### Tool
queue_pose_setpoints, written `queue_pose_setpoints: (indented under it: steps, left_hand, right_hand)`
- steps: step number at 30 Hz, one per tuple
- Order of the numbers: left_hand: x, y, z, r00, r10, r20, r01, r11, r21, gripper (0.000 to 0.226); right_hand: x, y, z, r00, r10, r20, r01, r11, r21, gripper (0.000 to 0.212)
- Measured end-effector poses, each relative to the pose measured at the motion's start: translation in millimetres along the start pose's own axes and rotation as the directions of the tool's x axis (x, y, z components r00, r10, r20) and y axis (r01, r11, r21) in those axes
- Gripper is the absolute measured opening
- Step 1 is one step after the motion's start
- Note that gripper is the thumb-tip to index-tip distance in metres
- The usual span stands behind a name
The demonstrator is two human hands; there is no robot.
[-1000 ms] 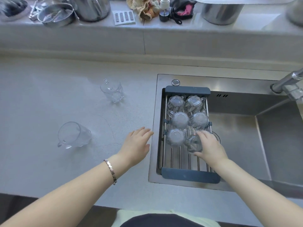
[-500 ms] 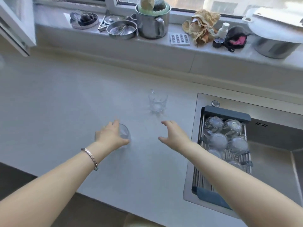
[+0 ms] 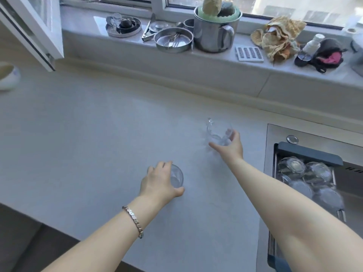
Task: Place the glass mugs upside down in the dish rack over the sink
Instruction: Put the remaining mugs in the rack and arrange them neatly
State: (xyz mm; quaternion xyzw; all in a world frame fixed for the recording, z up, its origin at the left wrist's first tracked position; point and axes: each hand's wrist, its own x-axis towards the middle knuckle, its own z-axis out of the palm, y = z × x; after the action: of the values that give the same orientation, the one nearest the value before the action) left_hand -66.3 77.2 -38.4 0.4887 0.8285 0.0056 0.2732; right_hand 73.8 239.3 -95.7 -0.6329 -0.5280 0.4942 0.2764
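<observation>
Two clear glass mugs remain on the pale counter. The near mug (image 3: 176, 176) lies on its side, and my left hand (image 3: 159, 183) wraps over it. The far mug (image 3: 217, 131) stands by the sink's left side; my right hand (image 3: 228, 147) closes around its lower part, thumb on the left and fingers on the right. The dish rack (image 3: 308, 152) spans the sink at the right and holds several mugs (image 3: 292, 166) upside down. My right forearm hides the rack's near part.
The window ledge behind carries a steel pot (image 3: 213, 34), a metal bowl (image 3: 172, 40), a round tin (image 3: 123, 26), a crumpled cloth (image 3: 279, 39) and a dark pouch (image 3: 322, 55). An open window frame (image 3: 35, 30) juts in at upper left. A white bowl (image 3: 7, 77) sits at the left edge.
My right hand left the rack and reached left to the far mug. My left hand moved from the counter beside the sink onto the near mug. The view swung left.
</observation>
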Motion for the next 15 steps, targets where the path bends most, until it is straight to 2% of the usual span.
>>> queue_pose_setpoints:
  steps: [3,6,10,15]
  left_hand:
    - [-2.4,4.6,2.1,1.000,-0.018,-0.026,0.018,1.000,-0.014,0.082]
    - [-7.1,17.2,3.9,0.999,-0.020,-0.027,0.019,1.000,-0.021,0.083]
    - [-11.6,34.6,7.1,1.000,-0.004,0.003,0.004,1.000,-0.024,0.083]
    - [-9.9,38.4,8.8,1.000,-0.015,0.019,0.016,0.999,-0.030,0.085]
  right_hand:
    - [-10.6,12.5,-19.5,0.998,-0.050,0.027,0.051,0.998,-0.045,0.063]
    - [-24.2,25.0,-40.5,0.996,-0.036,0.076,0.045,0.993,-0.113,0.058]
    - [-27.9,33.5,-49.5,0.985,-0.042,0.170,0.070,0.984,-0.163,0.080]
    - [-21.3,28.8,-26.1,0.974,-0.032,0.222,0.048,0.996,-0.070,0.103]
